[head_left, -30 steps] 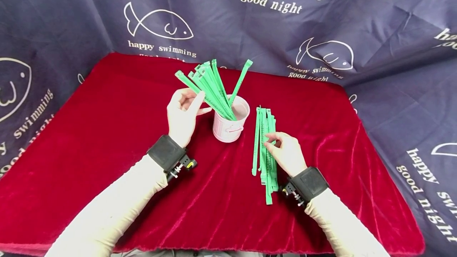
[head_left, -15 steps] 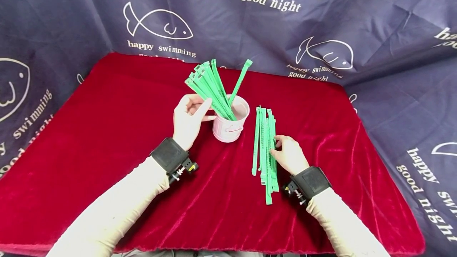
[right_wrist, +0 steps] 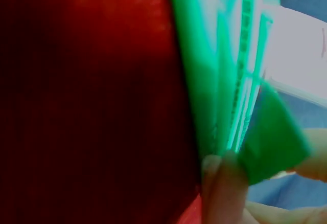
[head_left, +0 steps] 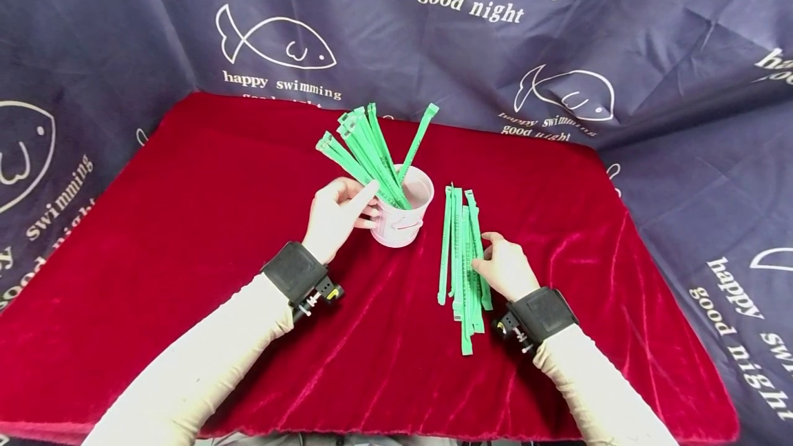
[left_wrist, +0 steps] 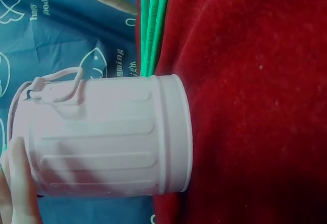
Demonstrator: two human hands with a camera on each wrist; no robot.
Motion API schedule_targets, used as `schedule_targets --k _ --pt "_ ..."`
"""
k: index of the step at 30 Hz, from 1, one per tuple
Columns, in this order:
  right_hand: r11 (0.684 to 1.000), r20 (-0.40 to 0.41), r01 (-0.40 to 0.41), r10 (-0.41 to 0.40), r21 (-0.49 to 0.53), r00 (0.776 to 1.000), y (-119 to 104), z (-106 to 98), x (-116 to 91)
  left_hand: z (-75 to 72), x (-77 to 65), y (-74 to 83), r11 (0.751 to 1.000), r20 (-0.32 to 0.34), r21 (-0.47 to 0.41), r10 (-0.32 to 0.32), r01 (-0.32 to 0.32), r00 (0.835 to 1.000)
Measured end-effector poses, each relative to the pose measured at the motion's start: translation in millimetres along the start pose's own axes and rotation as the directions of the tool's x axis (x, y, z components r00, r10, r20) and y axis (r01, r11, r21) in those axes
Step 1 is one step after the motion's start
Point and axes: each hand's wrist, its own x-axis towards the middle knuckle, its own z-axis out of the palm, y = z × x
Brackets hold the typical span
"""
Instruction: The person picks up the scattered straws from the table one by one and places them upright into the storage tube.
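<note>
A pink ribbed bucket [head_left: 403, 231] stands upright, several green wrapped sticks [head_left: 372, 146] leaning out of it. At its left rim, my left hand [head_left: 334, 215] touches the bucket with straight fingers, thumb beside the leftmost sticks. In the left wrist view, fingers [left_wrist: 23, 183] lie at the bucket's rim. More wrapped sticks with printed lettering form a pile [head_left: 461, 253] right of the bucket. My right hand [head_left: 506, 267] pinches one green wrapped stick [right_wrist: 276, 139] at the pile's right edge; the right wrist view shows its blurred end between thumb and finger.
A red velvet cloth [head_left: 260, 363] covers the table, slightly creased. Behind it hangs a dark blue curtain [head_left: 384, 19] with fish drawings and lettering. Each wrist wears a black camera strap [head_left: 294, 272].
My left hand has come down and right to the rim, lowering a stick into the bucket; the leftmost sticks now fan left. My right hand shifted right, swinging one stick's lower end outward.
</note>
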Motion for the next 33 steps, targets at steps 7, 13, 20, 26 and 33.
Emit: schedule_targets --k 7,13,20,26,33 --pt "0.985 -0.040 -0.017 0.024 0.170 0.999 -7.0 -3.7 -0.4 2.1 -0.5 0.9 0.995 0.100 0.101 -0.032 0.022 0.995" --pt "0.927 -0.071 0.001 0.028 0.374 0.997 -18.6 -5.4 -1.9 4.9 -2.1 4.4 0.990 0.141 0.137 -0.036 0.016 0.989" --pt "0.871 -0.138 0.108 -0.046 0.479 0.989 -36.6 -5.1 -8.2 9.8 -5.5 7.4 0.952 0.145 0.296 0.030 -0.072 0.989" --pt "0.835 -0.149 0.158 -0.092 0.528 0.985 -49.9 -2.7 -17.0 14.9 -8.8 4.6 0.932 0.192 0.324 0.106 -0.165 0.976" --pt "0.814 -0.138 0.196 -0.143 0.546 0.980 -61.8 2.0 -26.3 18.8 -13.8 5.2 0.964 0.242 0.199 0.126 -0.177 0.962"
